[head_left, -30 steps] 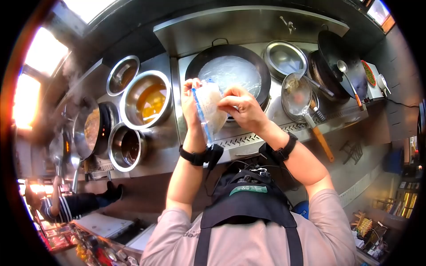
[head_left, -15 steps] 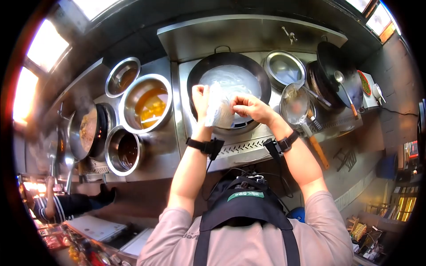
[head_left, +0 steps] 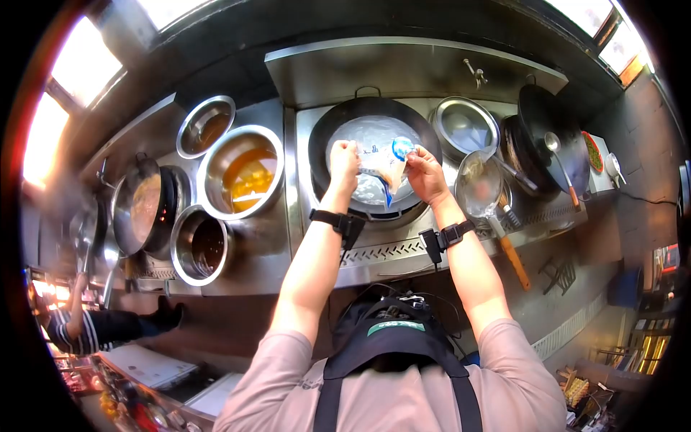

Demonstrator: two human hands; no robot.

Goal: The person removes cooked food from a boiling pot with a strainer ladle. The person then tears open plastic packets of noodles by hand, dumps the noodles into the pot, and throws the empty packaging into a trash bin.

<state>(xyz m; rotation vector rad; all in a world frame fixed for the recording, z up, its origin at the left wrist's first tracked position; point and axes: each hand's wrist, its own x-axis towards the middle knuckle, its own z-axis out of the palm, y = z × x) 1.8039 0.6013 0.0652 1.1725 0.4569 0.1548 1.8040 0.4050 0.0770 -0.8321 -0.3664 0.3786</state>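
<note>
Over the black wok [head_left: 322,119] of whitish, watery liquid, I hold a plastic bag [head_left: 389,171] with blue print stretched between both hands. My left hand [head_left: 345,165] is closed on the bag's left edge. Opposite it, my right hand [head_left: 426,174] pinches the right edge, near a round blue mark. Something pale shows inside the bag, too indistinct to name. The bag hangs above the liquid, apart from the wok's rim as far as I can see.
To the left stand metal bowls with yellow broth [head_left: 273,147] and dark sauce [head_left: 209,248]. A strainer [head_left: 481,183] with a wooden handle, a metal basin [head_left: 464,104] and a ladle [head_left: 553,141] are on the right. A co-worker in a striped sleeve [head_left: 75,331] is at far left.
The bag has turned so its blue-printed face shows, and it is spread wider. My right hand has moved slightly right, away from my left hand.
</note>
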